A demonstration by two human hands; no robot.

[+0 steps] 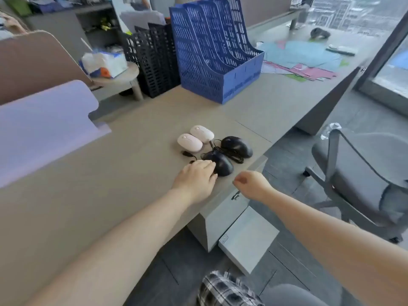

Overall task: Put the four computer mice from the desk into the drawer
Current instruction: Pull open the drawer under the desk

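Observation:
Four mice lie together near the desk's front edge: two white ones (189, 142) (202, 133) and two black wired ones, with their cables tangled between them. My left hand (195, 180) lies on the desk with its fingers curled over the near end of the closer black mouse (221, 165), which rests on the desk. The farther black mouse (237, 146) lies untouched. My right hand (251, 184) hovers over the desk edge, loosely curled with nothing in it, just above a small key (235, 196) in the grey drawer cabinet (220, 219). A light grey drawer (248, 238) juts out below.
A blue file rack (217, 51) and a black one (154, 60) stand at the back of the desk (110, 184). A lilac partition (44, 129) rises on the left. A grey office chair (362, 177) stands to the right, and coloured papers (304, 60) lie farther along.

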